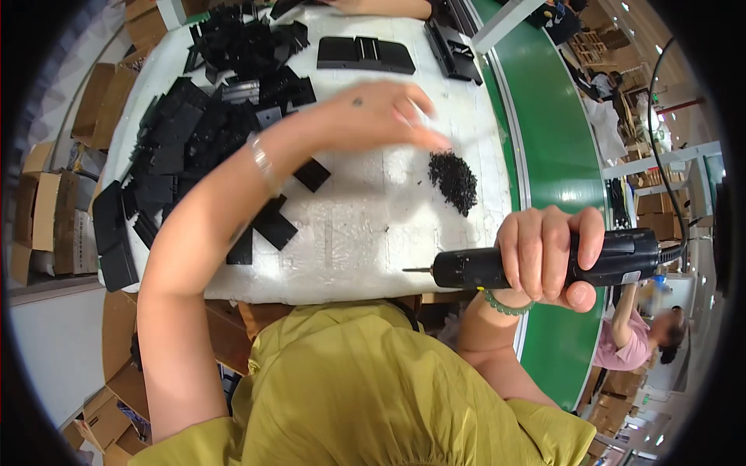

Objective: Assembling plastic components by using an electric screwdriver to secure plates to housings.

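My right hand [548,252] is wrapped round a black electric screwdriver [474,269], held level with its thin bit pointing left over the table's front right. A cord leaves its rear end. My left hand [385,115] reaches across the middle of the table, somewhat blurred, with its fingers apart and nothing clearly seen in them. Just beyond its fingertips, toward me, lies a small pile of black screws [454,182]. Past the left hand rests a flat black plastic assembly [365,56] with light metal strips in its middle.
A large heap of black plastic parts [175,132] covers the table's left side. Another black assembly [453,53] lies at the far right edge. A green conveyor belt [544,101] runs along the right. Cardboard boxes [47,206] stand at left. Another person's arm [385,8] rests at the far edge.
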{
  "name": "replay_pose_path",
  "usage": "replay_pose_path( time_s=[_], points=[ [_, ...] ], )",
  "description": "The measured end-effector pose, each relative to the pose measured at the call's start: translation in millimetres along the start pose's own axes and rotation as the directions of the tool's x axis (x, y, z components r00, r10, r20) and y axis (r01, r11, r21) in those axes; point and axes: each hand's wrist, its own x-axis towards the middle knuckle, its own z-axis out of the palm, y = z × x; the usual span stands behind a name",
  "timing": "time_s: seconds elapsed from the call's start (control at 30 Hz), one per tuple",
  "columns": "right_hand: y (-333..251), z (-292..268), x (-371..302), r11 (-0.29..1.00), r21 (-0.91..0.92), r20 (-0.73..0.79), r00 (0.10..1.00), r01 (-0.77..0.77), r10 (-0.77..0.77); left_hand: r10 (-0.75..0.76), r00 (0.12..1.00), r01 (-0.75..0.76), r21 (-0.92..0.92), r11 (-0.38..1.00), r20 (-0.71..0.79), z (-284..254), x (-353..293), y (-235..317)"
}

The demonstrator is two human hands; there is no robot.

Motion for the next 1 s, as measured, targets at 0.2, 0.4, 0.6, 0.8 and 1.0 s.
replay_pose_path(
  time_s=[0.2, 0.4, 0.6, 0.8, 1.0],
  points=[
    [-10, 6, -20, 1.000, -0.023, -0.082, 0.997, -0.010, 0.008, -0.025, 0.935, 0.288, 0.719, 0.632, -0.353, -53, 70, -94],
    [-26, -4, -41, 0.999, -0.045, -0.166, 0.986, 0.020, -0.027, -0.079, 0.974, 0.199, 0.626, 0.754, -0.215, -65, 86, -128],
    [-7, 0, -30, 0.963, -0.267, -0.299, 0.946, 0.045, -0.127, 0.173, 0.940, 0.075, 0.673, 0.736, -0.294, -72, 83, -129],
    [52, 1, -29, 0.911, -0.407, -0.443, 0.886, -0.060, -0.139, 0.188, 0.920, 0.058, 0.594, 0.802, -0.345, -36, -5, -8],
    [44, -13, -34, 0.931, -0.365, -0.511, 0.839, -0.017, -0.185, 0.243, 0.919, -0.082, 0.454, 0.887, -0.310, 3, -88, -13]
  ],
)
